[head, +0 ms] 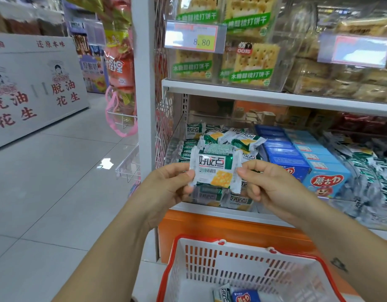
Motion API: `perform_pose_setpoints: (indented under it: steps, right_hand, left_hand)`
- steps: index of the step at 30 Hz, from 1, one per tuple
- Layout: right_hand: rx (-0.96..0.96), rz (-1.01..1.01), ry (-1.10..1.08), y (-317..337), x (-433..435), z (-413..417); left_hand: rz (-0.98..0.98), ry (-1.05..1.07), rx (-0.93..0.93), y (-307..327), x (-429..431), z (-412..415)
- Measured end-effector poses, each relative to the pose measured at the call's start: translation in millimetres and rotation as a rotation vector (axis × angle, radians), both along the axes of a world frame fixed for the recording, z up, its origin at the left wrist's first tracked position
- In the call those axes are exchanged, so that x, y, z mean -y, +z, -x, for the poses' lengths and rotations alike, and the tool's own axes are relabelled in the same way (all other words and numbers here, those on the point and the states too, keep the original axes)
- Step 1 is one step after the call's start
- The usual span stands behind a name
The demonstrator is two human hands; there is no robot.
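Observation:
A small white and green cracker packet (214,170) is held up in front of the shelf bin. My left hand (166,188) pinches its left crimped edge. My right hand (266,184) pinches its right crimped edge. Behind it lies a clear bin (177,136) with several packets of the same kind. Below my arms stands a white shopping basket (242,264) with a red rim. At the bottom of the basket lie one such packet (222,294) and a small blue box (246,297).
Blue snack boxes (308,162) fill the bin to the right. The shelf above (275,97) carries cracker packs and an 8.80 price tag (195,38). A white shelf post (144,83) stands left, hung with snack bags. Tiled floor (57,182) spreads to the left toward a white display counter (35,88).

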State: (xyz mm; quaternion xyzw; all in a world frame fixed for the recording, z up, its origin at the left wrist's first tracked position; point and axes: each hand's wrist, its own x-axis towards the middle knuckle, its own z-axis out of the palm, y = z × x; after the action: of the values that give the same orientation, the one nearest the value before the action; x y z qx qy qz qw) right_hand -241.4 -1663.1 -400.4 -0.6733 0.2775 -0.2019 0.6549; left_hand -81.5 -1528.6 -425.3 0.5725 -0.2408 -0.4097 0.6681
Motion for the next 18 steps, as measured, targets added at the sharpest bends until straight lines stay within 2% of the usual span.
perform_pose_setpoints:
  steps: [5, 11, 18]
  right_hand:
    - [0.009, 0.042, 0.009, -0.7, -2.7, -0.7]
    - [-0.012, 0.356, -0.098, -10.0, -8.9, -4.5]
    - [0.132, 0.412, -0.235, -24.2, -9.5, -8.6]
  left_hand:
    - [0.006, -0.011, 0.027, 1.9, 2.4, 6.4]
    - [0.001, 0.157, 0.344, -0.6, 3.9, 10.8]
    - [0.170, 0.095, 0.295, 2.0, 5.1, 15.3]
